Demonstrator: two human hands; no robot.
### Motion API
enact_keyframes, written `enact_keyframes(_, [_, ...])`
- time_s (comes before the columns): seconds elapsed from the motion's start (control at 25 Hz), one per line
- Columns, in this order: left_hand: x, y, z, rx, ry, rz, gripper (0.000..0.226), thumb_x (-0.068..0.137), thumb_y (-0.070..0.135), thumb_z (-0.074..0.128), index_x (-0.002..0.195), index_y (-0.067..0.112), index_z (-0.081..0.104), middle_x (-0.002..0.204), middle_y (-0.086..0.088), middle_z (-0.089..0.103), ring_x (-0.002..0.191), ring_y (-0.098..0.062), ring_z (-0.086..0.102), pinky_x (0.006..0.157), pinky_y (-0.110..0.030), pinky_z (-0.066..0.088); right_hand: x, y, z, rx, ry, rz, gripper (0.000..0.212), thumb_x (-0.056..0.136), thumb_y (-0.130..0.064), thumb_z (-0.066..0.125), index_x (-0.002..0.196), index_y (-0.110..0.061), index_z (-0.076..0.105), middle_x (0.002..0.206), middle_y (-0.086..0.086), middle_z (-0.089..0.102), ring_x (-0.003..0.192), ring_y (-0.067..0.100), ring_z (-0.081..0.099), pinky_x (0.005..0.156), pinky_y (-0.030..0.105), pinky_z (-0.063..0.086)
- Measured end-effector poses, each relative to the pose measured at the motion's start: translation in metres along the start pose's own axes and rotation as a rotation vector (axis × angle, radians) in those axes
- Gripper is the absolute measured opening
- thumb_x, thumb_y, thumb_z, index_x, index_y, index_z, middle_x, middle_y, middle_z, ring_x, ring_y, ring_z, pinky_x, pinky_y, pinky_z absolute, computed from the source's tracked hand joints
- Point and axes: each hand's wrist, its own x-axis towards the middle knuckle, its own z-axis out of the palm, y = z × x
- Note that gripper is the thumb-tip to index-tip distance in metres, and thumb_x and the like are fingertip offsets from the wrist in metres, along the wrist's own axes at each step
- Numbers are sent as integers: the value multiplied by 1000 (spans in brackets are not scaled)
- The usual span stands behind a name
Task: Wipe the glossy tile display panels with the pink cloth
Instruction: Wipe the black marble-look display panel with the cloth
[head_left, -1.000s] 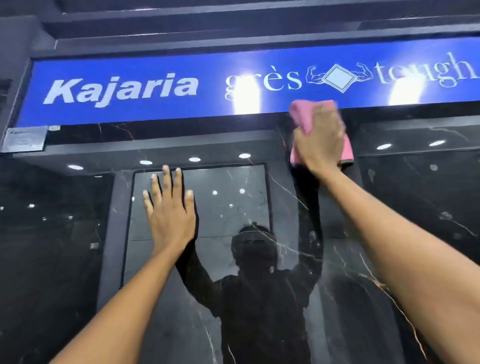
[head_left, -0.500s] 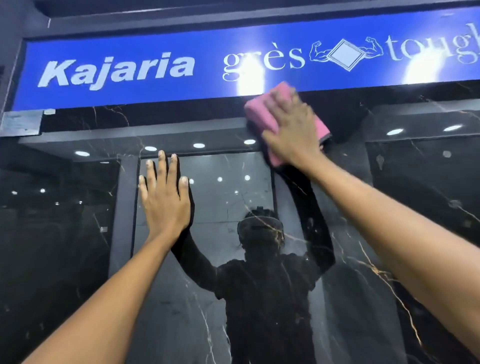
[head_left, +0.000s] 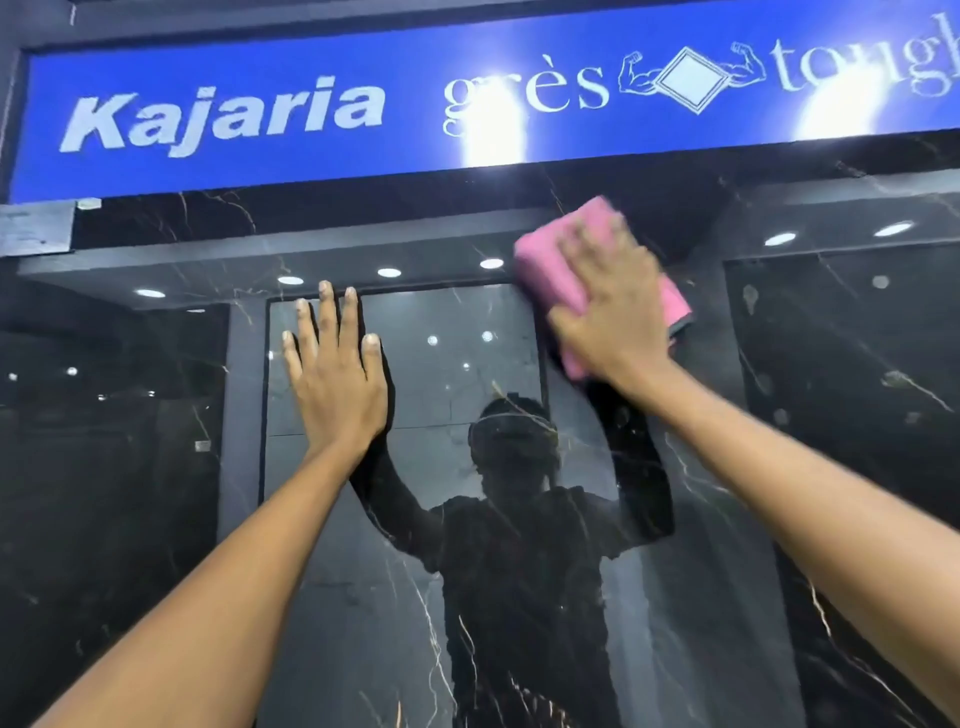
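1. I am watching the right hand pressing the pink cloth flat against the glossy black tile panel, high up, just below the blue sign. The fingers are spread over the folded cloth and bearing on it; they are blurred, so I cannot tell whether the thumb is also curling round its edge.
2. The left hand is lying open on the same panel, fingers straight and pointing up, palm flat to the surface, holding nothing. I am reading it as a brace.
3. As I judge it, the wiping is in its early part: the cloth is working the top band of the panel, and pale specks and smudges are showing on the dark surface to the right of the cloth and lower down.
4. The whole lower stretch, where the person's reflection is showing, is looking unwiped to me, though gloss and glare are making that hard to settle.
5. The sign is reading "Kajaria" in bold white slanted letters, then "grès", a tile emblem with flexed arms, and "tough", cut by the frame edge.
6. A small grey label is sitting under the sign's left end; its print is too small to read.
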Motion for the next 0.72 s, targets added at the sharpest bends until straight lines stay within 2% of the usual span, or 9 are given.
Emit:
enact_keyframes(0.12, [3, 0, 0, -12, 9, -8, 54, 105, 27, 34, 156, 19, 19, 164, 0, 8, 151, -26, 3, 120, -42, -3, -81, -40, 18, 8, -300, -842, 71, 74, -40, 44, 140, -18, 51, 151, 6, 40, 143, 29, 28, 115, 50, 19])
enact_keyframes(0.16, [1, -1, 1, 1, 5, -6, 54, 105, 27, 34, 156, 19, 18, 164, 0, 8, 151, -26, 3, 120, -42, -4, -74, -30, 16, -48, -336, -1009, 71, 75, -41, 45, 143, -20, 48, 153, 3, 38, 144, 28, 27, 116, 49, 18])
enact_keyframes(0.2, [0, -1, 2, 21, 2, -4, 54, 105, 28, 33, 156, 19, 17, 164, 0, 7, 151, -25, 2, 120, -42, -4, -54, -20, 13, -75, -293, -1004, 71, 74, -41, 45, 142, -19, 49, 151, 3, 40, 143, 29, 30, 115, 51, 22])
enact_keyframes(0.32, [3, -2, 2, 56, -41, -8, 56, 105, 30, 31, 157, 20, 12, 165, -1, 3, 151, -27, -1, 120, -44, -5, 22, 8, -1, -77, -93, -240, 75, 73, -44, 37, 140, -12, 50, 149, 9, 43, 140, 38, 33, 109, 58, 31])
enact_keyframes(0.4, [8, 0, -5, 26, -118, 14, 56, 106, 33, 26, 157, 22, 7, 165, -3, -4, 151, -27, -6, 121, -48, -6, 25, -11, 3, -51, -73, 3, 79, 73, -46, 33, 145, -14, 43, 153, 9, 36, 143, 39, 25, 109, 57, 26])
enact_keyframes(0.48, [-2, -1, -19, -168, -136, -40, 54, 106, 36, 21, 157, 25, 6, 164, -5, -9, 150, -26, -11, 119, -49, -9, -39, -52, 27, -7, -94, -272, 76, 74, -42, 40, 144, -13, 43, 152, 12, 37, 141, 40, 28, 110, 60, 24])
enact_keyframes(0.64, [-94, -20, -37, -260, 37, -268, 55, 103, 37, 23, 156, 26, 16, 165, -2, -1, 151, -26, -5, 119, -50, -4, -189, -87, 21, -56, -493, -1224, 71, 76, -39, 50, 144, -21, 45, 153, 2, 37, 145, 27, 18, 117, 49, 6])
enact_keyframes(0.68, [-119, -28, -36, -213, -12, -263, 56, 102, 38, 24, 156, 26, 16, 164, 1, -3, 151, -26, -5, 119, -51, -3, -179, -73, 19, -60, -479, -1304, 70, 76, -39, 53, 143, -21, 46, 152, 2, 39, 144, 26, 21, 116, 50, 9])
enact_keyframes(0.72, [-139, -36, -33, -154, -74, -226, 57, 101, 40, 23, 156, 26, 15, 163, 5, -5, 151, -26, -5, 120, -53, -2, -155, -57, 18, -86, -399, -1224, 69, 75, -38, 52, 142, -19, 47, 150, 4, 42, 142, 28, 27, 115, 51, 17])
